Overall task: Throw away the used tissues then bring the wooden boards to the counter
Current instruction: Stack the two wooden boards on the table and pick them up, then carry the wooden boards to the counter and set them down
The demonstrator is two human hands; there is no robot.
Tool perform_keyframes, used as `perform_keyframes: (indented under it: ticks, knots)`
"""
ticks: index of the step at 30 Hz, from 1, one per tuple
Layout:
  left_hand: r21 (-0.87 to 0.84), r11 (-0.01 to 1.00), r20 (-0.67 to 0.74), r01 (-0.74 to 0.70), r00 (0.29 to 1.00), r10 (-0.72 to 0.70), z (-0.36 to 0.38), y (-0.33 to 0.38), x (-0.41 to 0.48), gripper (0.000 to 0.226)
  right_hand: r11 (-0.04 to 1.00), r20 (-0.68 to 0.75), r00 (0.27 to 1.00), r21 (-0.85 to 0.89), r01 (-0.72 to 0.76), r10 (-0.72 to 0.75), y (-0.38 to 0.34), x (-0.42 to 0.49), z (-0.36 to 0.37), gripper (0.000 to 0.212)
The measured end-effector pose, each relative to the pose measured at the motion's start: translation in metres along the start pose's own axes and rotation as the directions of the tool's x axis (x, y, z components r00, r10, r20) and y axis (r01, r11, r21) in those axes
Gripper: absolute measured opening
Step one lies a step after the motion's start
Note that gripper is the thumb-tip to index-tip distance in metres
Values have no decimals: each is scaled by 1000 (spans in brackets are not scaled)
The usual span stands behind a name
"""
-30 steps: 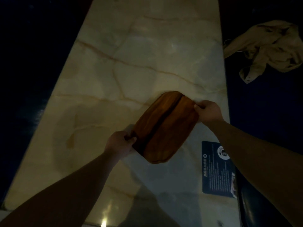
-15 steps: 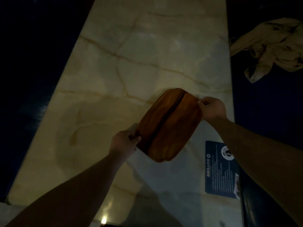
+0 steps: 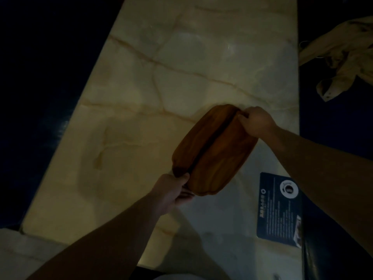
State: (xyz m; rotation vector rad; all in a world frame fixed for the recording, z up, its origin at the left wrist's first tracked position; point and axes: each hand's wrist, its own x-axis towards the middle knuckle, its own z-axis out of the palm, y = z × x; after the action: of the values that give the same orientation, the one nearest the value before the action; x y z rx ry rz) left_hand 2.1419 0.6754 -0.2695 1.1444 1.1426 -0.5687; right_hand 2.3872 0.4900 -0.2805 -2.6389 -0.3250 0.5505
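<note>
Two brown wooden boards lie side by side, or partly overlapping, over a pale marble counter, a dark seam running between them. My left hand grips their near end, thumb on top. My right hand pinches their far end. Whether the boards rest on the marble or hang just above it cannot be told. No tissues are in view.
A dark blue printed card lies at the counter's right edge, near my right forearm. A crumpled beige cloth lies on a dark surface beyond that edge. Dark areas flank the counter on both sides.
My right hand has shifted from the boards' right corner toward the seam at their far end. My left hand slid along the near end toward the seam. The boards stay roughly in place.
</note>
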Motion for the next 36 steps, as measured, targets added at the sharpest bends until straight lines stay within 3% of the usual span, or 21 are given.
perform_keyframes:
  ticks: [7,13,18,27,36]
  knots:
    - [-104,975,-191,-196,966,173,-24,-2,-15,32,994,8,1000,104,-19,18,0,-30,-3,35]
    - [111,905,-391,-411,819,420,-99,41,-62,29,905,10,997,420,68,-79,-66,-70,-3,31]
    - [304,816,-545,-491,613,572,-179,39,-114,31,818,-52,972,531,223,-231,-167,-106,4,30]
    - [349,749,-751,-564,309,583,-351,-81,-252,38,697,-61,807,468,543,-588,-376,-232,41,37]
    - [307,747,-912,-590,43,408,-472,-256,-397,31,533,88,602,578,618,-794,-541,-405,136,45]
